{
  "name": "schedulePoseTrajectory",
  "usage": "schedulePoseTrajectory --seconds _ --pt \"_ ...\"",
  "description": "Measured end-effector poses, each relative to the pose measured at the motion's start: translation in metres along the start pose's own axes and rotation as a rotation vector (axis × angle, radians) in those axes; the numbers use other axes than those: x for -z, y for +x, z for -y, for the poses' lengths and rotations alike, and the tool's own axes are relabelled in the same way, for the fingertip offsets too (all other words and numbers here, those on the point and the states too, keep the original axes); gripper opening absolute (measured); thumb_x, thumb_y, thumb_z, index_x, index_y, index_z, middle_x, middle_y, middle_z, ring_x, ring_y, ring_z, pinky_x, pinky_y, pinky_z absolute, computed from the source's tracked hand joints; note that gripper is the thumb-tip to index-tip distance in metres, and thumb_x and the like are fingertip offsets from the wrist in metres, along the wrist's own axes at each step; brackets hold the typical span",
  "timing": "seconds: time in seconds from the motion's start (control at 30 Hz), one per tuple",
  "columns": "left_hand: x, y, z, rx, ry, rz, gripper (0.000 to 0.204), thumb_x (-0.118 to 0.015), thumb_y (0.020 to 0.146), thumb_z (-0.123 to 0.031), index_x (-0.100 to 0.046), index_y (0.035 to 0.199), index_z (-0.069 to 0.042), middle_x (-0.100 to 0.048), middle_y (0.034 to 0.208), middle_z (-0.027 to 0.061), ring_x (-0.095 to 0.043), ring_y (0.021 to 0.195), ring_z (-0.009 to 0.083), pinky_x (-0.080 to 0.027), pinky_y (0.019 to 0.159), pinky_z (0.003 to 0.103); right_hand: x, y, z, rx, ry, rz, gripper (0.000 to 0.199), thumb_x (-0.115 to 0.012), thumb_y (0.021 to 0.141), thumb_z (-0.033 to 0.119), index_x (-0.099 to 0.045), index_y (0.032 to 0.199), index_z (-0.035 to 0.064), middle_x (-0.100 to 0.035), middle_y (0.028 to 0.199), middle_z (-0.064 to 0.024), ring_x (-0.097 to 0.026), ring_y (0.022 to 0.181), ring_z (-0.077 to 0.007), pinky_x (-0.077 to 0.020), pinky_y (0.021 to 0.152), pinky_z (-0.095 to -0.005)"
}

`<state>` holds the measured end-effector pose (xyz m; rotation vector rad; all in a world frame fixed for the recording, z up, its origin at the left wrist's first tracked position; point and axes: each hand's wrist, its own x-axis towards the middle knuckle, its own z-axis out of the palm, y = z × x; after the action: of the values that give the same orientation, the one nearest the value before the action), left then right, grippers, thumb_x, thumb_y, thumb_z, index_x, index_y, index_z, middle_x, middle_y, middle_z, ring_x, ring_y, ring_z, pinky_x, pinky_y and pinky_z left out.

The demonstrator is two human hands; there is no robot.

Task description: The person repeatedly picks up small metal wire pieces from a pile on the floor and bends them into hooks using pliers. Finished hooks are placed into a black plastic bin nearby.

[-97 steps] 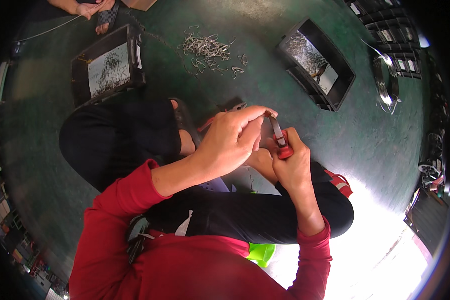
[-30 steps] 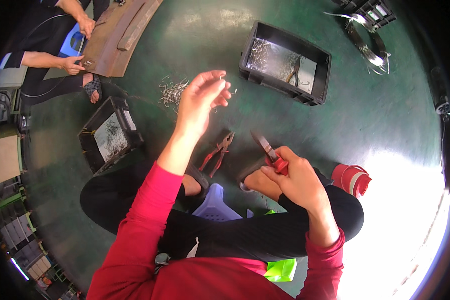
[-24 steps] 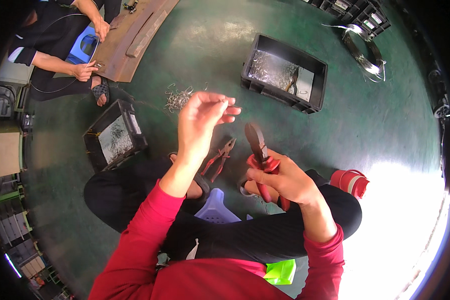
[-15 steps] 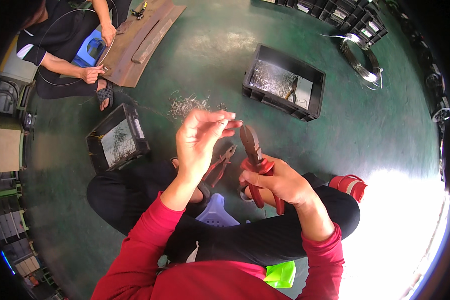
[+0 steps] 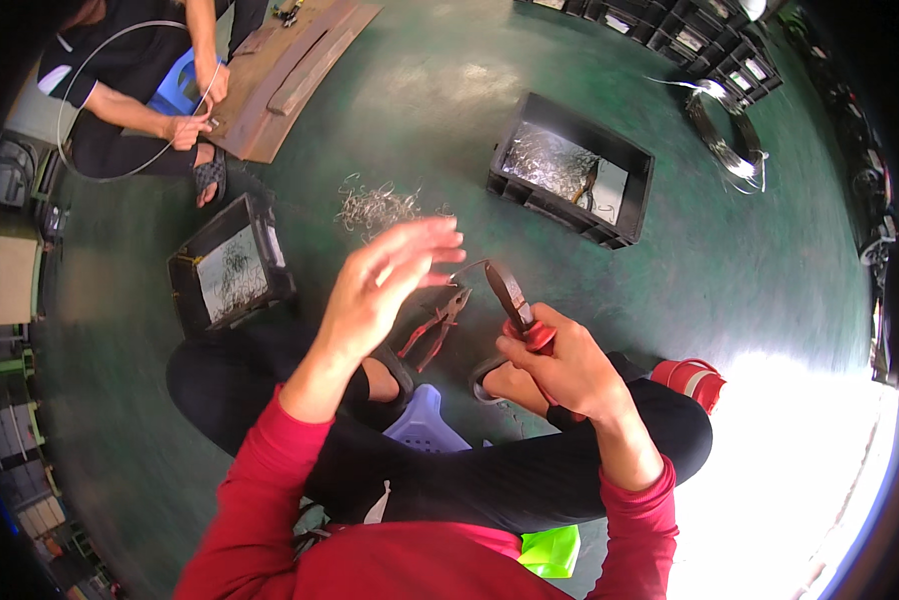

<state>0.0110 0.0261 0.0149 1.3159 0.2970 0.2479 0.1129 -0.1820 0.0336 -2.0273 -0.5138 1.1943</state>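
Note:
My right hand [image 5: 570,365] is wrapped round red-handled pliers [image 5: 510,295], their jaws pointing up and away from me. A short bent piece of wire [image 5: 471,267] sits at the tip of the jaws, its other end reaching toward my left fingers. My left hand [image 5: 378,285] is raised beside it with fingers stretched and apart, slightly blurred; it appears to hold nothing. On the floor between my feet lies a second pair of red-handled pliers [image 5: 436,328]. Beyond my left hand is a loose pile of bent wire pieces [image 5: 378,205].
A black crate [image 5: 570,210] with wire pieces and a tool stands ahead right; another black crate [image 5: 185,290] is at left. A wire coil [image 5: 710,130], stacked crates [image 5: 680,40] and a red container [image 5: 692,382] lie rightward. A co-worker's hands [image 5: 188,130] hold a wire loop.
My left hand has drawn back left, its fingers parting from the wire. The pliers' handles have closed in my right hand, and the wire now shows at the jaws.

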Motion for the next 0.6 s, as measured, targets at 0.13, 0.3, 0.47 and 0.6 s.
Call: schedulePoseTrajectory --seconds 0.13,0.3,0.47,0.6 --pt "0.011 0.004 -0.011 0.224 0.279 0.213 0.028 -0.053 0.098 -0.013 -0.062 0.122 -0.002 -0.069 0.098 0.0099 -0.067 0.089 0.0157 -0.054 0.077 0.030 -0.005 -0.001 0.005 0.035 -0.035 0.048 0.028 -0.066 0.089 0.026 -0.058 0.096 0.0002 -0.060 0.065 -0.0050 -0.057 0.063 -0.0104 -0.0453 0.062 -0.0276" --pt "0.003 -0.005 -0.014 0.211 0.247 0.198 0.024 -0.056 0.095 -0.008 -0.066 0.117 -0.003 -0.061 0.070 0.0024 -0.057 0.058 0.0077 -0.047 0.055 0.023 -0.005 0.002 0.007 -0.003 0.032 0.138 0.029 -0.066 0.090 0.026 -0.056 0.099 0.0006 -0.061 0.065 -0.0037 -0.054 0.060 -0.0090 -0.0432 0.060 -0.0255" --pt "0.004 -0.009 -0.012 0.230 0.183 0.162 0.027 -0.052 0.095 -0.005 -0.066 0.118 -0.003 -0.054 0.060 -0.0008 -0.050 0.051 0.0050 -0.039 0.049 0.022 -0.008 0.007 0.007 0.003 0.064 0.199 0.028 -0.066 0.090 0.024 -0.055 0.102 0.0007 -0.063 0.073 -0.0028 -0.056 0.070 -0.0086 -0.0434 0.073 -0.0255" --pt "0.007 -0.010 -0.010 0.213 0.139 0.169 0.027 -0.051 0.096 -0.006 -0.066 0.118 -0.003 -0.052 0.059 -0.0014 -0.047 0.048 0.0045 -0.037 0.046 0.022 -0.010 0.009 0.008 -0.004 0.077 0.219 0.028 -0.066 0.090 0.024 -0.056 0.101 0.0007 -0.065 0.075 -0.0037 -0.058 0.076 -0.0093 -0.0433 0.078 -0.0261"
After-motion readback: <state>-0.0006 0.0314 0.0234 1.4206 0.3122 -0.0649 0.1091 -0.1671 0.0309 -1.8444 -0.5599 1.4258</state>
